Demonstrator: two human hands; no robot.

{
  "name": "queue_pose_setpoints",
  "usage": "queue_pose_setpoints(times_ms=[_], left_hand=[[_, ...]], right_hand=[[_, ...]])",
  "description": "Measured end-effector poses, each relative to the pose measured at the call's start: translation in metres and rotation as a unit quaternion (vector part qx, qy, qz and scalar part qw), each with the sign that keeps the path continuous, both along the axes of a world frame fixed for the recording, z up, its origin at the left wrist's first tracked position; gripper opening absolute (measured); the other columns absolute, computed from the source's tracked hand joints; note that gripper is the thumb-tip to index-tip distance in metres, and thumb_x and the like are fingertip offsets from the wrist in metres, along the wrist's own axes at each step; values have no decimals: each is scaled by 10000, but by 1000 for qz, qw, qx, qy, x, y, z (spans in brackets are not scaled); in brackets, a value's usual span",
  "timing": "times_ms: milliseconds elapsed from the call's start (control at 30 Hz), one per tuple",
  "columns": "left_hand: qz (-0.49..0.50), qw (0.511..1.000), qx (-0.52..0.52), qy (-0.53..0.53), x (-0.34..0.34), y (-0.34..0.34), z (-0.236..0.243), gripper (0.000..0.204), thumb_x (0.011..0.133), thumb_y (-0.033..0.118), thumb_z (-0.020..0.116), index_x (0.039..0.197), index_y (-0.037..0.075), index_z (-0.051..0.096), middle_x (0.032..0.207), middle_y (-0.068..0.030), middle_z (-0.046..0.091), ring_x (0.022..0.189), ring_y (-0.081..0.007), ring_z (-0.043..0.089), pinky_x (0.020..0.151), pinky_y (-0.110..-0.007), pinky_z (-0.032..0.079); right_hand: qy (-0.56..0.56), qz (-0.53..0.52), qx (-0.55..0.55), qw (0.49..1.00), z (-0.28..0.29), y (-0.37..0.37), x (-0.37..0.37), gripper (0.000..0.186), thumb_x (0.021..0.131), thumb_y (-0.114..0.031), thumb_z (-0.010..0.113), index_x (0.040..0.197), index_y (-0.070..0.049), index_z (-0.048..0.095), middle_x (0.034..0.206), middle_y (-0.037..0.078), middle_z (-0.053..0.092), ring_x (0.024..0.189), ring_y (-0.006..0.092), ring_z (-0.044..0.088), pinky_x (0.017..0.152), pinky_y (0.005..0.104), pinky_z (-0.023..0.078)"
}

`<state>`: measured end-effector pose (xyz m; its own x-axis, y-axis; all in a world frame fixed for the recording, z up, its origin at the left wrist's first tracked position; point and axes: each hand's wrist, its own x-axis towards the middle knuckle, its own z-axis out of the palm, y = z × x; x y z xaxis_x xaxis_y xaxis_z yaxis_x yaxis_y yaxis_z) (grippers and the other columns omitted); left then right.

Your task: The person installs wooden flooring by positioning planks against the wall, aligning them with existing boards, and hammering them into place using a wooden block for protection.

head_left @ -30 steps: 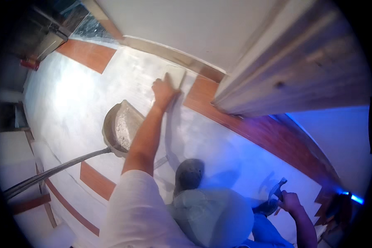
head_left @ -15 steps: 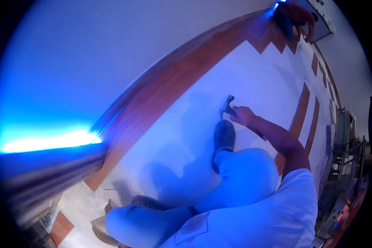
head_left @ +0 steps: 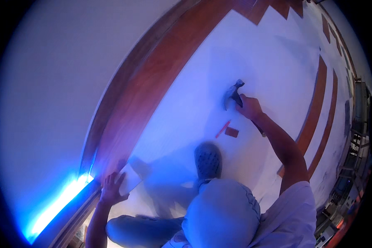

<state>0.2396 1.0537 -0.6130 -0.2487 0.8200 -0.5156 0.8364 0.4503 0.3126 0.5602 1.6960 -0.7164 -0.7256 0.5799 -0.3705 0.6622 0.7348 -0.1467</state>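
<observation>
My right hand (head_left: pixel 249 108) is closed round a claw hammer (head_left: pixel 235 94), its head just past my knuckles above the pale floor. At the lower left, my left hand (head_left: pixel 112 189) reaches down to the edge of the reddish-brown wood planks (head_left: pixel 153 89). A flat white block (head_left: pixel 130 179) sits at that edge between its thumb and forefinger; the other fingers are spread over the wood. Between my shoe (head_left: pixel 208 160) and the hammer lie a red pencil-like stick (head_left: pixel 222 129) and a small brown wood piece (head_left: pixel 232 132).
A wall (head_left: pixel 66 74) runs along the left, with a bright blue-white light strip (head_left: pixel 62 204) low beside it. Two long planks (head_left: pixel 313 109) lie on the right. Stepped plank ends (head_left: pixel 260 12) jut out at the top. Racks with goods stand at the far right.
My left hand has come into view with the white block at the plank edge. The hammer has shifted slightly up and right. The red stick and brown piece now show beyond my shoe.
</observation>
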Motion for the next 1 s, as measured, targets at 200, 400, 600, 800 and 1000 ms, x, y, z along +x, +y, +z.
queue_pose_setpoints(times_ms=[200,400,600,800,1000], left_hand=[[-126,991,-14,-33,4,145,-37,997,675,457,818,1554,199,425,1393,-264,433,1321,-452,421,1103,-606,360],[-201,976,-74,-32,15,197,-69,943,754,471,769,1582,235,386,1415,-278,427,1328,-460,421,1107,-630,336],[-137,990,-4,-33,26,233,-90,786,843,380,751,1539,182,444,1403,-236,482,1289,-408,494,1085,-546,414],[143,976,126,102,-14,297,-119,643,899,186,700,1489,54,481,1467,-218,481,1333,-413,481,1122,-530,396],[190,953,195,132,-77,390,-143,620,978,207,553,1525,-32,385,1603,-260,326,1466,-466,322,1217,-550,260]], right_hand=[[-1,-13,-10,1000,-12,33,11,409,884,-393,680,1048,-31,584,801,186,700,738,380,699,688,504,559],[75,59,-16,995,7,57,0,296,932,-341,658,863,-57,608,812,138,698,738,344,687,639,478,547],[255,54,58,964,2,104,-71,61,912,-104,679,907,-50,653,794,113,682,742,305,673,611,404,544],[357,117,138,916,-29,145,-242,211,876,-82,674,1069,0,649,1049,186,674,1006,348,645,884,426,552],[400,70,234,883,-48,176,-391,484,968,-264,597,1330,53,551,1399,235,555,1323,397,507,1125,467,413]])
